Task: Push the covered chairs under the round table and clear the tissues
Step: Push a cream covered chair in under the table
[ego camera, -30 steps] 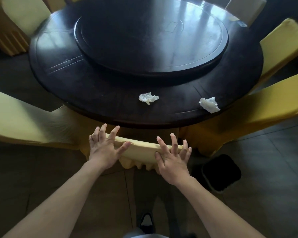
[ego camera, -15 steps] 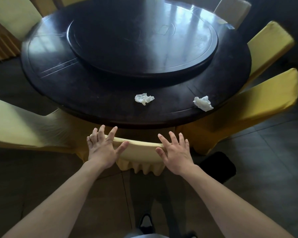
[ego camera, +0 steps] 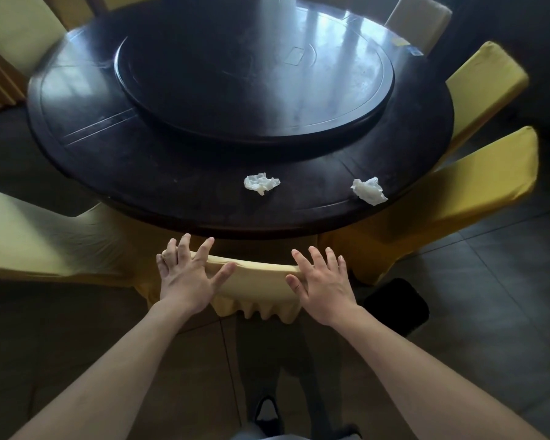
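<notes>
Here, left hand (ego camera: 185, 277) and right hand (ego camera: 323, 282) flat, fingers spread, on covered chair (ego camera: 258, 281)

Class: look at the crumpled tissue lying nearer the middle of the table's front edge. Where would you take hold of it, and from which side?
Pinch the raised, bunched middle of the tissue from straight above. It is a loose wad lying flat on the round table, so nothing offers a side grip. The left hand looks the nearer, though both rest open on the chair back.
</notes>
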